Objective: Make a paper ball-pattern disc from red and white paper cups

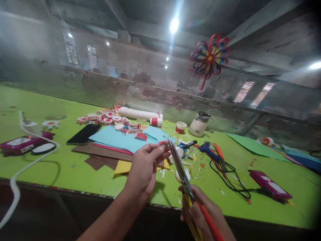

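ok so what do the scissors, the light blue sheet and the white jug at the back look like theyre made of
Scissors: shiny grey blades, likely steel; red and yellow handles look like plastic, held in the right hand.
Light blue sheet: flat, matte, thin-edged, stacked on other coloured sheets, so probably craft paper or card.
White jug: smooth cream body with a soft sheen and dark lid, probably plastic, though the look leaves it open.

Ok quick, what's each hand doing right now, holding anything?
Left hand: pinching a small red paper piece between its fingertips.
Right hand: closed on the handles of the scissors.
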A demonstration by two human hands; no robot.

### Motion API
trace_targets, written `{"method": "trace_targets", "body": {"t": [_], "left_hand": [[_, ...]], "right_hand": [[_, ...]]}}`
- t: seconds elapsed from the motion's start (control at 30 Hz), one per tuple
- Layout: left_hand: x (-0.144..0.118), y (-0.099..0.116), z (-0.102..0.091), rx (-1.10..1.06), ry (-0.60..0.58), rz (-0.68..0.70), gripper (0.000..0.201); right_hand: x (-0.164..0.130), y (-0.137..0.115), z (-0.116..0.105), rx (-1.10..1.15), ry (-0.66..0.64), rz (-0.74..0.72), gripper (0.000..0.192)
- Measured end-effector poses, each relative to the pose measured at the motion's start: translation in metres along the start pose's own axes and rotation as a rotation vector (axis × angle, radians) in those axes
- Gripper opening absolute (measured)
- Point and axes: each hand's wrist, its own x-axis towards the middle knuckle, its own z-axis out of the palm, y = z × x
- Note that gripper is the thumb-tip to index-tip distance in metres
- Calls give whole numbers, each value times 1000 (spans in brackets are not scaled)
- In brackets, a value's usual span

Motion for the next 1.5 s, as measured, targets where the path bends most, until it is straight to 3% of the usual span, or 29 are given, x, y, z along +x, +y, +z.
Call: {"method": "trace_targets", "body": {"t": [0.2,0.43,0.7,1.13,1.5], "left_hand": [[1,17,-16,208,-88,-179,13],[1,26,-22,323,-210,-309,13],[-1,22,-13,320,-213,-342,14],[1,19,-10,338,-212,-341,15],[0,19,-8,329,-206,-337,15]], "right_hand": [[0,-17,-34,-122,-118,-113,43],[0,-6,-67,-237,-346,-92,53],[-4,-9,-70,-362,-330,-165,43],[-6,8,-76,-366,-316,-126,46],[-5,5,-74,-362,-380,-65,47]]}}
